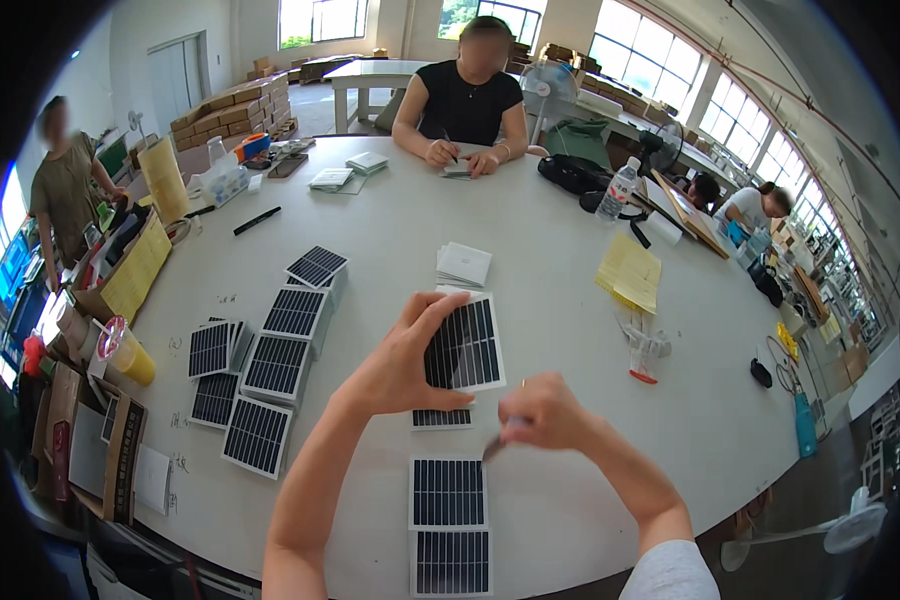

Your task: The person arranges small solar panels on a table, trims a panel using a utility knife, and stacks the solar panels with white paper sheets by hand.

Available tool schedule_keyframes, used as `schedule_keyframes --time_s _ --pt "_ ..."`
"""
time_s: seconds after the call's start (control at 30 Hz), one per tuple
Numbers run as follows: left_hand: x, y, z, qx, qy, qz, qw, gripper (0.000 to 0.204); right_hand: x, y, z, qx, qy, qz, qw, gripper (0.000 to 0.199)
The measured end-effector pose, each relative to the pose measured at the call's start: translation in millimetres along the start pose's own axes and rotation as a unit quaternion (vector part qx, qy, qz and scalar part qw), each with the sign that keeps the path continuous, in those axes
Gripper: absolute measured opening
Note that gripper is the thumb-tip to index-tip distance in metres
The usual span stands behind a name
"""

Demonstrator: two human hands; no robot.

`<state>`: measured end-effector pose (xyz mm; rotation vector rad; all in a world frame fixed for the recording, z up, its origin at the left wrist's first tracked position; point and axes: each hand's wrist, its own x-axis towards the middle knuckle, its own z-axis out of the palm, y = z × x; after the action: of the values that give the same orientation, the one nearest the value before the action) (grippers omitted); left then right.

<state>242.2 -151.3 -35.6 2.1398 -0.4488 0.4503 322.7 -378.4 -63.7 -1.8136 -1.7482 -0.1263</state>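
Widest lane I read: right of the table [730, 430], between the right hand [548, 412] and the clear plastic piece [646, 350], yellow sheets [630, 275] just beyond. Left lane narrower, between panel stacks [279, 364] and left hand [390, 365]; forearm pinches its near end. Midline blocked for me: held panel [467, 345], white stack [465, 262] behind it, two near panels [449, 492] below, blurred tool [493, 448] jutting beside them.

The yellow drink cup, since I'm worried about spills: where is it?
In the head view, the cup is at the left edge of the table, left of the stacked panels.
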Motion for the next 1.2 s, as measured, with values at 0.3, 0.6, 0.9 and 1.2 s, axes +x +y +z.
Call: schedule_keyframes --time_s 0.3,0.6,0.9,1.2 --pt "0.1 5.9 6.2 -0.023 -0.019 0.011 0.999 0.094 16.5 11.6 -16.3 0.165 0.153 0.355 0.907 0.044" --pt "-0.3 6.7 5.0 -0.015 -0.011 -0.013 1.0 0.096 6.3 -13.1 -16.5 0.197 0.163 0.208 0.944 0.064" --pt "-3.7 -2.8 -4.3 -0.028 0.009 0.001 1.0 0.098 -8.3 -32.1 3.5 0.038 -0.036 0.001 0.999 0.05" --pt "0.0 7.6 -4.3 0.018 -0.016 -0.027 0.999 0.095 30.5 -28.9 -28.8 0.422 0.09 0.347 0.832 0.017"
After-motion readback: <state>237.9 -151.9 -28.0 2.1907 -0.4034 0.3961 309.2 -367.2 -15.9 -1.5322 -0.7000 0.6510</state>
